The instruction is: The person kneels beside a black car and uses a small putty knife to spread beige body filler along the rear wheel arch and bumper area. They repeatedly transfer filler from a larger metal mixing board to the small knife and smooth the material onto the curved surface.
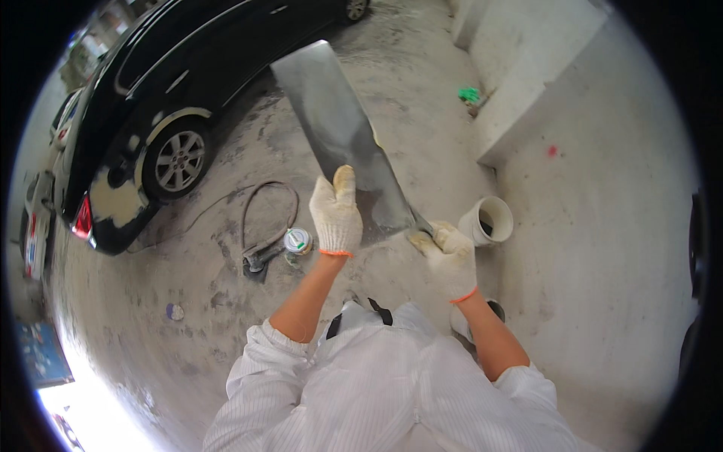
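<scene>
A long, flat grey panel (331, 105) is held up in front of me, slanting away to the far left, with a small yellowish smear on its right edge. My left hand (337, 211), in a cream knit glove with an orange cuff, grips the panel's left side, thumb lying on top. At the near right corner my right hand (449, 260), gloved the same way, is closed round a dark, narrow handle-like piece (422, 223). Whether that piece belongs to the panel or is a separate tool, I cannot tell.
A black car (113, 151) with yellowish filler patches stands at the left. On the floor lie a hose (245, 218) with a dark power tool (257, 260) and a round can (297, 241). A white bucket (488, 222) stands right, by the concrete wall (602, 188); another container (461, 324) is partly behind my right forearm.
</scene>
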{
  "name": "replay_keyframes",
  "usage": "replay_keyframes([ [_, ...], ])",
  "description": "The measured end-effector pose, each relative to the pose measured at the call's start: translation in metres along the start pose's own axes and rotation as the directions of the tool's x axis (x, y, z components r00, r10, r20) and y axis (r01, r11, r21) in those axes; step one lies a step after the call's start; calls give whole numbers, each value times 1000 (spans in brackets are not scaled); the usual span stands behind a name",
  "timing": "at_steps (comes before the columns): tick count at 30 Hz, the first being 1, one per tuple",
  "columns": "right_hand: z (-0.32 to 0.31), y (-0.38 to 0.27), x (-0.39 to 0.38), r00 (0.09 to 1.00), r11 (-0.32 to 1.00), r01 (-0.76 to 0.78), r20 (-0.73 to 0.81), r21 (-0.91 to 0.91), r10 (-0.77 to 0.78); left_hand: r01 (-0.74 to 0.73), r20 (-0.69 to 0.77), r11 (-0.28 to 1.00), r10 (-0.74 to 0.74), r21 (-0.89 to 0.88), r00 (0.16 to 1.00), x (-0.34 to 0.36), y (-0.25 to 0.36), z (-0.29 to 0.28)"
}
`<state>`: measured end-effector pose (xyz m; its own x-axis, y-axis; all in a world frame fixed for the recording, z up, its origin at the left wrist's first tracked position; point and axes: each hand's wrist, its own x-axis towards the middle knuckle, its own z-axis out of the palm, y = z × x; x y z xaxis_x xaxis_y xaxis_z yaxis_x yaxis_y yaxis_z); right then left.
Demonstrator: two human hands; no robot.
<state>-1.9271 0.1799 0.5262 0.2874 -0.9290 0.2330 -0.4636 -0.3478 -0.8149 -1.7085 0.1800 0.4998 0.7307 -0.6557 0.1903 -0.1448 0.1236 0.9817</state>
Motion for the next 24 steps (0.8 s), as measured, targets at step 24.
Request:
replay_keyframes([
  [24, 237, -81, 280, 905, 526, -417, 392, 741, 165, -101, -165, 691, 307, 716, 937, 110, -11, -36],
])
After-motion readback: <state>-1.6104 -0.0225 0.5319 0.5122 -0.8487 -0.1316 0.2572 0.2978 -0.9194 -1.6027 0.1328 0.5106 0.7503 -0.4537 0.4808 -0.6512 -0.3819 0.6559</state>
